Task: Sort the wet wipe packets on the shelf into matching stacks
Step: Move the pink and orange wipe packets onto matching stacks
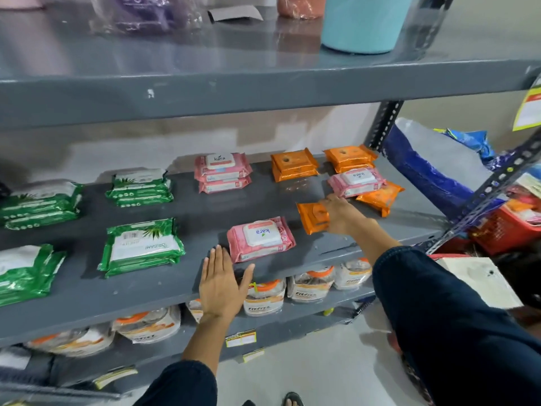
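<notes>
One orange packet [312, 217] gripped by right hand [342, 215]; left hand [221, 281] flat, spread.

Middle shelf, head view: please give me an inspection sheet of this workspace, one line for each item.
Surface: grey metal shelf, dull, no spill seen.
Job's things: green packets in stacks at left; pink stack at the back; orange stack beside it; one pink packet lies on orange packets at right; a loose pink packet near the front.
Clutter: nothing seen.
Grippers: right hand holds an orange packet; left hand open, flat at the shelf edge.
Cables: nothing seen.
Surroundings: jars on the shelf below; red basket at right.
</notes>
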Demonstrator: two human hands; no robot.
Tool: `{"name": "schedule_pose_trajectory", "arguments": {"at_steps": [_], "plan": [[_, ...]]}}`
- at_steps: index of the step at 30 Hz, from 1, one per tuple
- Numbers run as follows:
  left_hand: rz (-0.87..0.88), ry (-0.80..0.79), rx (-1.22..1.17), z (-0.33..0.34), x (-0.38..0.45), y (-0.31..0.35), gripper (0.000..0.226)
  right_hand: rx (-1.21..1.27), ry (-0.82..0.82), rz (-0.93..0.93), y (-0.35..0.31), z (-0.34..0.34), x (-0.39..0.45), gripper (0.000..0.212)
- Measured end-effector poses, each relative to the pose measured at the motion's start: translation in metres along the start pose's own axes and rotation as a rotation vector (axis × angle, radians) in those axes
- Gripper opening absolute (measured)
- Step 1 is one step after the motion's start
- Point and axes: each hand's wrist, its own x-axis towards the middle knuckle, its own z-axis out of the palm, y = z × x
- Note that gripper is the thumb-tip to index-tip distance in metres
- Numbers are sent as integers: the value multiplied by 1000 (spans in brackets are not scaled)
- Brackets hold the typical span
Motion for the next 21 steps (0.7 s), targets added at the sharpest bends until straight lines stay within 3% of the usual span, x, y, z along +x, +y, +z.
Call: {"name": "schedule_pose_trajectory", "arguments": {"at_steps": [15,18,21], "plan": [[-70,-15,6,-3,-2,7,90,-71,-45,-108,1,13,10,82],[-70,2,4,-4,-2,7,91,118,-41,-79,5,6,8,83],[-79,1,-5,-4,-2,8,92,463,243,138,24,-3,5,66]]}}
